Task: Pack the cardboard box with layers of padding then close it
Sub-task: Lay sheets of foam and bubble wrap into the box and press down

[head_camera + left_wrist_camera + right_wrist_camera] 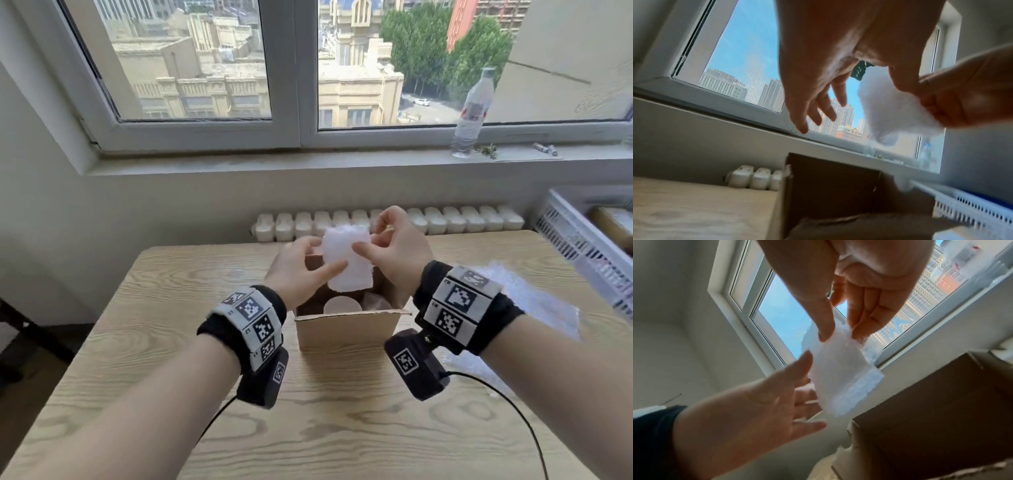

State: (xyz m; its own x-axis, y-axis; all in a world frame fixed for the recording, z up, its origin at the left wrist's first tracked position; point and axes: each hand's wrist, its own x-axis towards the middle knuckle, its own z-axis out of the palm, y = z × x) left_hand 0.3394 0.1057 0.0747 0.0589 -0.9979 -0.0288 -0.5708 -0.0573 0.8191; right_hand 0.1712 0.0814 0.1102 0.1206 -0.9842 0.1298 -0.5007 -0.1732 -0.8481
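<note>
Both forearms are reaching in from the bottom edge of the head view, each wearing a black band with printed markers, and they are covering part of the table and the box's near corners. Right hand is pinching a white padding piece between thumb and fingertips, holding it up over the open box. Left hand is touching the piece's left edge with its thumb, its fingers lying straight and spread in the left wrist view, so it is not clamping anything. Padding is blocking most of the box's far wall and part of its inside; something round and pale is showing at the bottom, but what it is cannot be made out. More bubble wrap is lying on the table to the right, partly hidden behind the right wrist and blurred. Further right, a white slotted basket is being cut off by the frame edge. Beyond the table, a radiator is running along the wall, and a water bottle is standing on the sill.
</note>
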